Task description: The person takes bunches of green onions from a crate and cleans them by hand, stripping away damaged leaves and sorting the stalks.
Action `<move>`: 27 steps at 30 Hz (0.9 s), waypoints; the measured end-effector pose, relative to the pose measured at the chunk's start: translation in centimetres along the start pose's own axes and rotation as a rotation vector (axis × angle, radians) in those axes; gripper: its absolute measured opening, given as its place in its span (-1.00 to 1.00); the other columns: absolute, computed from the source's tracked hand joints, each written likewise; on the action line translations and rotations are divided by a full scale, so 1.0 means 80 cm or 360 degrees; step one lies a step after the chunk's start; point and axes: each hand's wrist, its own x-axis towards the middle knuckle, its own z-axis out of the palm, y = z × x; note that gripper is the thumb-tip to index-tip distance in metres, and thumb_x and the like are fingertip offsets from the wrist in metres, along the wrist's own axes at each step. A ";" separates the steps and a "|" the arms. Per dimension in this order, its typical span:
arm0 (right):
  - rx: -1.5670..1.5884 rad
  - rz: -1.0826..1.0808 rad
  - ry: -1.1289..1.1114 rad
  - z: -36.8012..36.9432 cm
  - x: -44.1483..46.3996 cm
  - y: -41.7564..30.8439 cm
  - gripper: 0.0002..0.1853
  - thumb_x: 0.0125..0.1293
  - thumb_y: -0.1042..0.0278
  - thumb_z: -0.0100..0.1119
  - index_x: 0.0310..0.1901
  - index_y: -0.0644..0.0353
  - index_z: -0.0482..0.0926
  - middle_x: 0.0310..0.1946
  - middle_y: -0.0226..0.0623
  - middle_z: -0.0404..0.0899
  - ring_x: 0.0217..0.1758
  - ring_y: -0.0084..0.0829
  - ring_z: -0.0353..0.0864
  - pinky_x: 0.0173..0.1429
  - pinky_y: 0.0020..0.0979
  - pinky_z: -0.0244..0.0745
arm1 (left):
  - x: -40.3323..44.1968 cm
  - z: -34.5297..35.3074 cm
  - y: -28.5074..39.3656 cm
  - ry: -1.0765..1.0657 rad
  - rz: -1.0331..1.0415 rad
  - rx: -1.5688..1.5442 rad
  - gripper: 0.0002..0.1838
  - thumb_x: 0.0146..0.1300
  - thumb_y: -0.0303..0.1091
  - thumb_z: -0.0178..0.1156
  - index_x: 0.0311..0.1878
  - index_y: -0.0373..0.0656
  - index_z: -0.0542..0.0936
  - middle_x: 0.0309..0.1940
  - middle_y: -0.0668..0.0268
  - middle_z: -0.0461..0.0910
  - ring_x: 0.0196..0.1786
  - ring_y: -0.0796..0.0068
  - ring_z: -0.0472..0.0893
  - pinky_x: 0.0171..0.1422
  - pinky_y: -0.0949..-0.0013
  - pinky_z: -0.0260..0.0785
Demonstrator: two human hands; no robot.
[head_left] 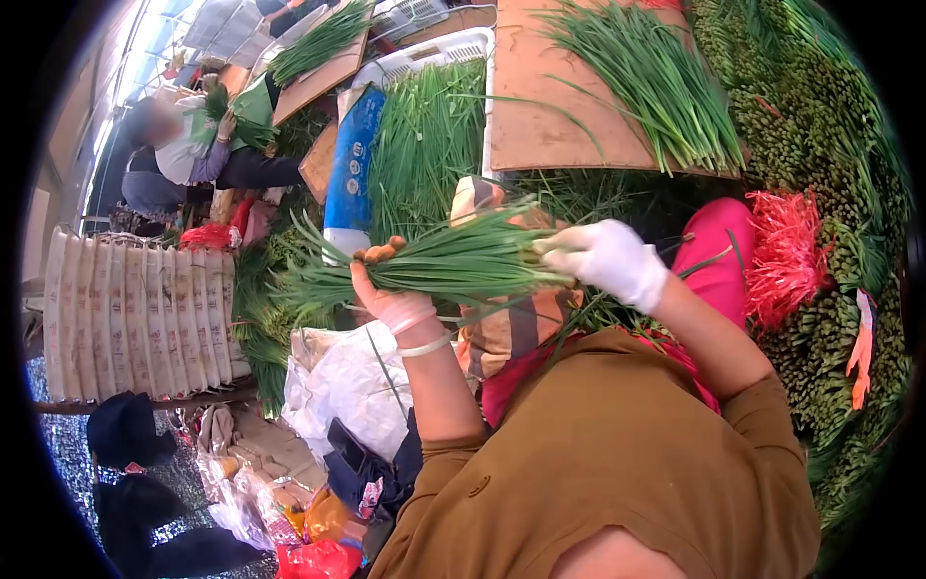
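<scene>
A bunch of long green chives [463, 259] lies crosswise in front of my body, leafy tips to the left and cut ends to the right. My left hand [386, 289], gloved with orange fingertips, is closed around its leafy half. At the stem ends, the fingers of my white-gloved right hand [608, 262] pinch the bunch; exactly how many stems they hold is hidden. Beneath it, a striped orange-and-grey cloth [516, 338] covers part of my lap. More loose chives [656, 87] lie on a brown board [540, 116] ahead of me.
A white crate [473, 43] full of chives stands ahead, beside a blue box [357, 159]. Stacked bundles [820, 116] and red ties [786, 256] are to my right. At left are a stack of pale crates [145, 314], a white sack [347, 376] and a seated person [183, 145] holding greens.
</scene>
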 end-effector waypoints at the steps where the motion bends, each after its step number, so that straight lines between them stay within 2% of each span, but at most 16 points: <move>1: -0.0359 -0.0242 -0.0121 0.014 0.010 0.006 -0.64 0.31 -0.01 0.11 -0.20 0.12 0.70 -0.29 -0.21 0.67 -0.25 -0.06 0.64 -0.12 -0.22 0.53 | -0.009 0.018 -0.006 -0.0056 -0.0054 0.0016 -0.78 0.38 -0.14 0.02 -0.16 -0.06 0.53 -0.36 0.41 0.57 -0.24 0.47 0.56 0.24 0.13 0.32; 2: -0.0313 -0.0521 0.0074 0.027 0.020 -0.001 -0.66 0.32 0.06 0.12 -0.22 0.18 0.69 -0.40 -0.28 0.67 -0.39 -0.23 0.64 -0.24 -0.31 0.52 | -0.011 0.025 -0.009 -0.0120 -0.0078 0.0022 -0.78 0.38 -0.14 0.02 -0.15 -0.06 0.52 -0.36 0.41 0.56 -0.24 0.46 0.56 0.23 0.12 0.33; 4: 0.0884 0.0408 -0.0192 0.024 0.023 -0.017 -0.70 0.34 0.16 0.09 -0.28 0.23 0.67 -0.53 -0.41 0.59 -0.56 -0.52 0.49 -0.43 -0.48 0.40 | -0.011 0.032 -0.009 -0.0249 -0.0114 0.0035 -0.77 0.38 -0.13 0.02 -0.12 -0.05 0.51 -0.36 0.42 0.55 -0.24 0.45 0.56 0.23 0.12 0.33; 7: 0.1595 0.0238 0.0255 -0.020 0.017 0.000 -0.84 0.34 0.32 0.09 -0.28 0.18 0.62 -0.59 -0.53 0.48 -0.64 -0.75 0.24 -0.54 -0.67 0.14 | -0.014 0.027 0.010 -0.0133 -0.0027 0.0174 -0.78 0.37 -0.13 0.04 -0.09 -0.04 0.50 -0.37 0.44 0.54 -0.23 0.46 0.55 0.25 0.14 0.31; 10: 0.1230 0.0516 0.0443 -0.033 0.018 0.040 -0.87 0.34 0.36 0.12 -0.19 0.20 0.60 -0.40 -0.49 0.58 -0.39 -0.69 0.50 -0.34 -0.62 0.38 | -0.011 0.017 0.015 -0.0097 -0.0006 0.0085 -0.76 0.36 -0.12 0.05 -0.08 -0.04 0.49 -0.37 0.44 0.56 -0.24 0.49 0.54 0.27 0.16 0.30; 11: 0.1178 0.0521 0.0355 -0.020 0.020 0.037 -0.85 0.30 0.38 0.20 -0.15 0.21 0.59 -0.25 -0.43 0.61 -0.18 -0.63 0.56 -0.14 -0.52 0.49 | -0.012 0.018 0.012 -0.0082 -0.0034 0.0024 -0.76 0.36 -0.12 0.05 -0.08 -0.04 0.48 -0.37 0.44 0.56 -0.25 0.50 0.54 0.26 0.16 0.30; 12: 0.1248 0.0200 0.0357 0.011 0.018 0.062 -0.82 0.28 0.42 0.22 -0.10 0.22 0.60 -0.25 -0.47 0.60 -0.20 -0.64 0.53 -0.09 -0.55 0.47 | -0.016 0.019 0.008 -0.0061 -0.0066 -0.0033 -0.76 0.37 -0.12 0.04 -0.08 -0.05 0.48 -0.36 0.44 0.56 -0.25 0.51 0.54 0.26 0.17 0.30; 16: 0.1065 0.0650 -0.0108 0.040 0.017 0.060 -0.83 0.19 0.41 0.34 -0.21 0.23 0.63 -0.36 -0.49 0.59 -0.28 -0.67 0.48 -0.19 -0.56 0.44 | -0.022 0.017 -0.005 -0.0107 -0.0224 0.0012 -0.79 0.38 -0.15 0.04 -0.09 -0.05 0.48 -0.37 0.43 0.49 -0.27 0.49 0.52 0.22 0.15 0.32; 18: 0.1244 0.0699 0.0074 0.009 0.018 0.052 -0.90 0.20 0.40 0.30 -0.28 0.21 0.65 -0.49 -0.50 0.56 -0.45 -0.69 0.43 -0.33 -0.59 0.35 | -0.016 -0.004 0.007 -0.0081 -0.0190 0.0031 -0.73 0.36 -0.11 0.03 -0.05 -0.08 0.47 -0.34 0.38 0.57 -0.26 0.45 0.55 0.16 0.19 0.37; 20: 0.1244 0.0400 0.0540 -0.033 0.011 0.084 -0.88 0.27 0.41 0.16 -0.28 0.26 0.64 -0.56 -0.53 0.48 -0.57 -0.70 0.30 -0.44 -0.60 0.26 | -0.013 -0.022 0.024 -0.0004 -0.0164 -0.0045 -0.73 0.35 -0.11 0.04 -0.03 -0.06 0.48 -0.34 0.36 0.58 -0.23 0.39 0.55 0.14 0.18 0.38; 21: 0.1473 0.0584 0.0657 -0.059 0.012 0.108 -0.82 0.34 0.38 0.07 -0.27 0.25 0.65 -0.57 -0.53 0.48 -0.58 -0.73 0.27 -0.46 -0.58 0.23 | -0.010 -0.042 0.029 0.0108 -0.0124 0.0000 -0.72 0.33 -0.09 0.06 -0.02 -0.01 0.50 -0.33 0.37 0.58 -0.17 0.31 0.54 0.14 0.17 0.39; 22: 0.1330 0.0387 0.0735 -0.072 0.005 0.126 -0.82 0.35 0.34 0.08 -0.26 0.21 0.65 -0.59 -0.51 0.48 -0.58 -0.74 0.29 -0.45 -0.57 0.24 | -0.008 -0.058 0.034 0.0129 -0.0130 -0.0008 -0.72 0.32 -0.09 0.07 -0.02 0.00 0.51 -0.33 0.37 0.58 -0.15 0.29 0.54 0.14 0.16 0.39; 23: 0.0846 0.0671 0.0437 -0.091 -0.006 0.113 -0.81 0.33 0.27 0.17 -0.24 0.24 0.63 -0.56 -0.47 0.53 -0.51 -0.70 0.43 -0.34 -0.57 0.35 | -0.006 -0.062 0.038 0.0148 -0.0134 -0.0017 -0.72 0.32 -0.08 0.07 -0.03 0.00 0.52 -0.32 0.38 0.58 -0.13 0.27 0.54 0.15 0.15 0.39; 24: 0.0684 0.0547 0.0182 -0.089 -0.003 0.122 -0.75 0.23 0.25 0.28 -0.18 0.25 0.61 -0.38 -0.34 0.63 -0.32 -0.45 0.62 -0.15 -0.43 0.48 | -0.007 -0.066 0.041 0.0168 -0.0139 -0.0027 -0.72 0.32 -0.08 0.08 -0.03 0.01 0.53 -0.32 0.39 0.59 -0.11 0.24 0.54 0.15 0.14 0.39; 26: -0.0985 -0.0176 0.0379 -0.078 -0.008 0.097 -0.69 0.15 0.25 0.33 -0.11 0.21 0.60 -0.15 -0.21 0.64 -0.07 -0.19 0.63 0.04 -0.30 0.50 | -0.013 -0.067 0.035 0.0113 -0.0162 -0.0171 -0.73 0.31 -0.08 0.10 -0.07 -0.01 0.55 -0.31 0.41 0.59 -0.14 0.28 0.55 0.17 0.16 0.38; 27: -0.0816 -0.0172 0.0371 -0.074 0.003 0.073 -0.64 0.09 0.27 0.35 -0.06 0.15 0.60 -0.01 -0.14 0.58 0.02 -0.10 0.57 0.10 -0.23 0.47 | -0.013 -0.065 0.031 0.0085 -0.0163 -0.0181 -0.74 0.30 -0.09 0.11 -0.07 -0.01 0.55 -0.30 0.42 0.59 -0.16 0.32 0.55 0.17 0.16 0.38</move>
